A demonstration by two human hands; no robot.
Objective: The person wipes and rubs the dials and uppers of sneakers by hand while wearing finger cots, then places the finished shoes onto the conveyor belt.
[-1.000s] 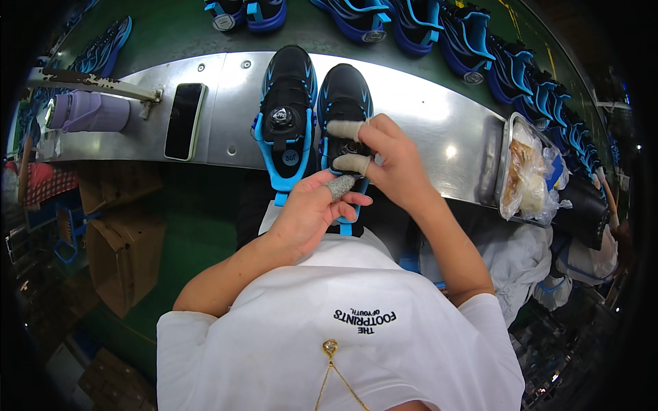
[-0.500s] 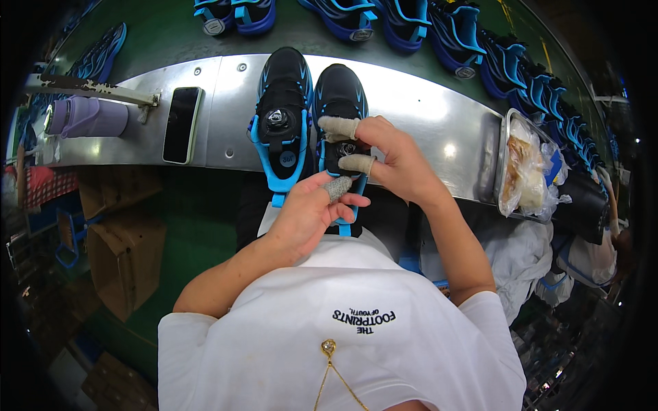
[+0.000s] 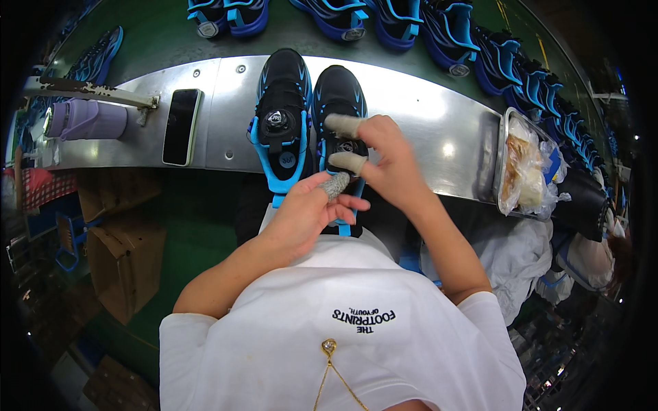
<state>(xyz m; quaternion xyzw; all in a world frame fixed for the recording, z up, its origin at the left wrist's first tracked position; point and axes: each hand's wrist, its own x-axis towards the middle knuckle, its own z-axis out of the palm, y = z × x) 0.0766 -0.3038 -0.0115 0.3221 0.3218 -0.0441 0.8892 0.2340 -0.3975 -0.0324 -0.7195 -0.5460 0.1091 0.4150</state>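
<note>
Your hands meet over a pair of black shoes with bright blue trim that stand side by side, toes pointing away from you, on the near part of a curved metal bench (image 3: pixel 425 109). Your right hand (image 3: pixel 387 161) lies over the right shoe (image 3: pixel 339 96), fingers curled and pinching near the round dial on its tongue; two of those fingers wear pale fabric wraps. Your left hand (image 3: pixel 305 209) grips the same shoe at its near end, by the heel, with a grey wrapped finger pressed against the blue heel strap. Both hands are closed on this shoe, and the heel end hangs out past the bench's near edge, above your lap.

The left shoe (image 3: pixel 281 116) stands just beside it, touching or nearly touching along their inner sides, with its own round dial showing and neither hand on it.

Farther left on the bench lies a dark phone (image 3: pixel 181 127), face up, well apart from the shoes. Beyond it, at the left end, a lilac bottle (image 3: pixel 86 120) lies on its side under a metal bar. At the right end of the bench sits a metal tray (image 3: pixel 504 144) holding crumpled clear plastic bags.

On the far side, a green conveyor belt (image 3: pixel 157 31) carries a row of blue and black shoes (image 3: pixel 384 17) that curves off to the right. Brown cardboard boxes (image 3: pixel 120 257) stand on the floor to your near left.
</note>
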